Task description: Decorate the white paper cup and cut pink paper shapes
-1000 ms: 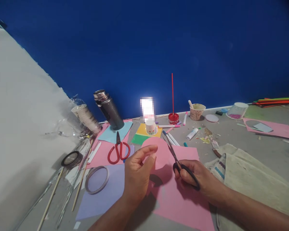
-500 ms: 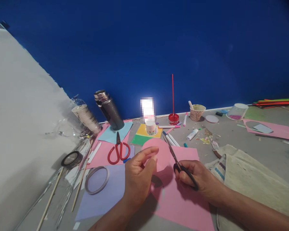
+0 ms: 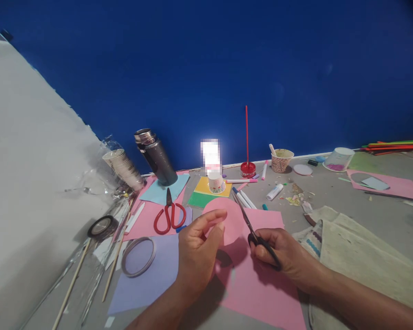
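Note:
A round pink paper disc (image 3: 232,220) is pinched at its left side by my left hand (image 3: 203,247), between thumb and fingers. In my right hand (image 3: 278,252) is a pair of black-handled scissors (image 3: 249,222), fingers wrapped round the handles and blades pointing up and away. The blades run close along the disc's right edge; whether they touch it I cannot tell. Beneath both hands lies a larger sheet of pink paper (image 3: 261,293). Beside my left hand, a roll of tape (image 3: 153,256) rests on purple paper (image 3: 134,293).
Red-handled scissors (image 3: 172,220) and a dark flask (image 3: 158,160) stand to the left. Behind the disc are a small decorated paper cup (image 3: 216,183) and several markers (image 3: 248,199). A beige cloth (image 3: 358,256) lies right of my right arm. Farther right stands an upturned cup (image 3: 339,159).
Almost nothing has moved. The scissors' handles in my right hand sit very slightly closer together; my left hand and the disc hold still.

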A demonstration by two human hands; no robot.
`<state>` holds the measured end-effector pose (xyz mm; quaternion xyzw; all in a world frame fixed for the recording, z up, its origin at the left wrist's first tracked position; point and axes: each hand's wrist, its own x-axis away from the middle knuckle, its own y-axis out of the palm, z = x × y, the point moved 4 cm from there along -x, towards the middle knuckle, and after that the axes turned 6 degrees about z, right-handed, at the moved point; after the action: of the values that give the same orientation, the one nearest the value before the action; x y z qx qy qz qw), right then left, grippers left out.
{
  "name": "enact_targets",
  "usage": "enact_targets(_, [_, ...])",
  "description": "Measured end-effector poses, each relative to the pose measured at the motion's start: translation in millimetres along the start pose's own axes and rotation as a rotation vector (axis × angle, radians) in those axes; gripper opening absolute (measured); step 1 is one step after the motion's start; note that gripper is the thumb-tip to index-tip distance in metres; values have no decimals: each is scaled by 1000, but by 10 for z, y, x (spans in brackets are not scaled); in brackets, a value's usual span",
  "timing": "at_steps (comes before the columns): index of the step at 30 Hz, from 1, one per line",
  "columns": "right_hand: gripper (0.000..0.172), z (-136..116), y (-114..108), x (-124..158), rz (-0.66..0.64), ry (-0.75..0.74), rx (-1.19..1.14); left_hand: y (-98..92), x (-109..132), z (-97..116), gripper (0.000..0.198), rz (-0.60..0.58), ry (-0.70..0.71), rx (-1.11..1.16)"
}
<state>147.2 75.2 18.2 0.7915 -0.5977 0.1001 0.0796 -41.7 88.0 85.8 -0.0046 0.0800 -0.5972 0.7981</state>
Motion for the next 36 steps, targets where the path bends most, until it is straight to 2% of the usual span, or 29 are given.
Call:
enact_targets(13, [69,-103,-17,5,-3,-47,62,0,-8,3,29,-10,-12,-15])
enact_targets(36, [69,-120,2,6,7,-2,28,-16,5,-4,27,-16,11,-34])
